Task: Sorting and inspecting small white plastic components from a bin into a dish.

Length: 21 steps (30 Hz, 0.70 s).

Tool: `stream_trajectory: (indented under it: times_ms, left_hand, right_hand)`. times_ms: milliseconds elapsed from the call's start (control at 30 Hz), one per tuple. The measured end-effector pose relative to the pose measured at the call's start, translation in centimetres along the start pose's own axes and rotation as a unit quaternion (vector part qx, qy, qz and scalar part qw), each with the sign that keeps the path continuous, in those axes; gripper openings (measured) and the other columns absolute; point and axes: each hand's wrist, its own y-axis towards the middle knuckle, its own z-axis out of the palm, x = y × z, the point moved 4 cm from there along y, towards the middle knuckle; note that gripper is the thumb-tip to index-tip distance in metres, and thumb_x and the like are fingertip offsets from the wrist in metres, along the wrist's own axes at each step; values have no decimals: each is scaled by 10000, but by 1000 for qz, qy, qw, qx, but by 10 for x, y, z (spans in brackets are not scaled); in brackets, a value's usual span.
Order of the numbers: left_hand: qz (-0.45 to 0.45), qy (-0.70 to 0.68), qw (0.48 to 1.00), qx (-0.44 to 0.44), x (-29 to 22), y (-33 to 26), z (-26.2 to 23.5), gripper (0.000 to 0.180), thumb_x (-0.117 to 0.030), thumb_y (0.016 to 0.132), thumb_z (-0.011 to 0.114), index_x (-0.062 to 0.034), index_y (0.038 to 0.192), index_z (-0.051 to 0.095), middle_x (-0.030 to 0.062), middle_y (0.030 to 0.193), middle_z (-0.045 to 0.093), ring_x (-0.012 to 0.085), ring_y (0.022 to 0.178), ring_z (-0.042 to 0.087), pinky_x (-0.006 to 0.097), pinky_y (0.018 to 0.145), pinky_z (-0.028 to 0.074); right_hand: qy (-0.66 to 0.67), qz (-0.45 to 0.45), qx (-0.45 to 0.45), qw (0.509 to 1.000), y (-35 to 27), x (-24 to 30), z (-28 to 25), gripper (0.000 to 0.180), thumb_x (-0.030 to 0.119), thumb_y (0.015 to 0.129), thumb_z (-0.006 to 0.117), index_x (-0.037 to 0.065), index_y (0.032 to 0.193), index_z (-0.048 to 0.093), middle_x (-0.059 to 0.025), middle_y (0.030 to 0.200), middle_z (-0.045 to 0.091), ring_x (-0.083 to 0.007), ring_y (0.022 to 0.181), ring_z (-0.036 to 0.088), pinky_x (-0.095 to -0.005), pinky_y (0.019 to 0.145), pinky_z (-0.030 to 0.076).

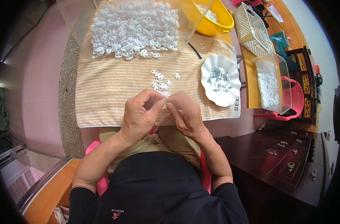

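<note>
My left hand (139, 114) and my right hand (188, 115) meet thumb to thumb over the near part of a striped towel (102, 93). Each is closed in a pinch, and whatever lies between the fingertips is too small and hidden to name. The right fingers are slightly blurred. Just beyond the fingertips lies a loose group of small white two-hole plastic pieces (159, 77), like cord locks. To the right of my hands, a white plate (211, 95) with a wavy rim holds many small grey pieces, perhaps springs.
A clear bin (77, 28) heaped with white two-hole pieces (132, 28) stands at the far side. Beside it are a yellow basin (203, 27) and a thin black stick (194, 50). Further right are a perforated white basket (252, 33) and another clear box (267, 84) of white pieces.
</note>
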Motion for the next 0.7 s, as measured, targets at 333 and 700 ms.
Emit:
stream_trajectory:
  times_ms: [333, 700]
  left_hand:
    - [-58, -105, 992, 39, 10, 3, 0, 95, -102, 905, 654, -14, 885, 623, -10, 713, 608, 50, 642, 556, 218, 584, 452]
    - [-105, -145, 982, 61, 11, 5, 0, 87, -93, 891, 676, -16, 902, 638, 14, 746, 644, 64, 655, 598, 219, 588, 509]
  right_hand:
    - [-227, -7, -131, 965, 0, -14, -43, 191, -71, 803, 620, 7, 974, 588, -176, 925, 613, -356, 806, 624, -420, 694, 516]
    - [-75, 122, -144, 979, -6, -22, -58, 179, 43, 839, 679, 1, 1013, 670, -119, 963, 641, -228, 928, 618, -335, 793, 500]
